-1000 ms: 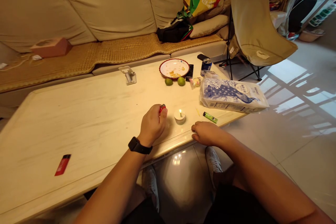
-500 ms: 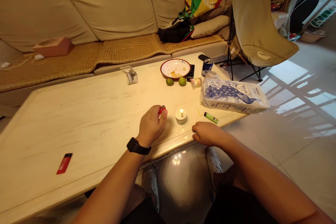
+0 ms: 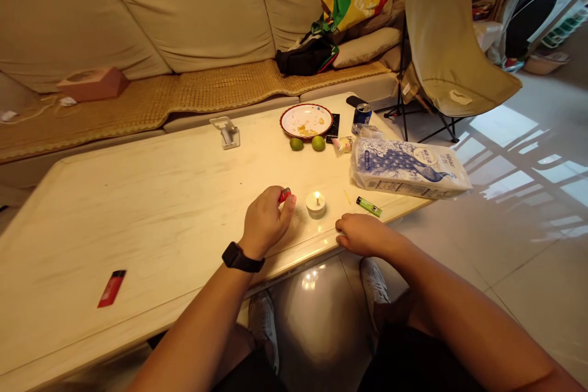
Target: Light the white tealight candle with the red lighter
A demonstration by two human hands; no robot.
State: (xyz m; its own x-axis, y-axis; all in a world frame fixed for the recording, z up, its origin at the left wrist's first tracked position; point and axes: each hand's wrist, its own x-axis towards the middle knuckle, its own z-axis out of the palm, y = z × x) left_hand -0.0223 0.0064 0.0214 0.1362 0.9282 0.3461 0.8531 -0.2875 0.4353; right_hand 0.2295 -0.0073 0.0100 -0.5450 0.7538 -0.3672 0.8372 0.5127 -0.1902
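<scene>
My left hand (image 3: pixel 267 220), with a black watch (image 3: pixel 241 256) on its wrist, is closed around a red lighter (image 3: pixel 284 195). Only the lighter's top end shows above the fingers. Just to the right of that hand stands a small white tealight candle (image 3: pixel 316 206), its wick burning with a small flame. My right hand (image 3: pixel 361 234) rests at the table's front edge with its fingers curled; nothing shows in it. Near its knuckles lie a green lighter (image 3: pixel 369 206) and a thin yellowish stick (image 3: pixel 347 197). A second red lighter (image 3: pixel 111 288) lies far to the left.
On the pale table (image 3: pixel 174 196) are a red-rimmed plate (image 3: pixel 306 119) with food scraps, two green limes (image 3: pixel 318 143), a blue can (image 3: pixel 362 113), a tissue pack (image 3: pixel 408 165) and a phone stand (image 3: pixel 225 132). Behind are a sofa (image 3: pixel 193 18) and a folding chair (image 3: pixel 454 55).
My left thumb has lifted slightly off the red lighter, which stays in that hand. My right hand keeps its place, and the candle stays lit. The view has shifted a little.
</scene>
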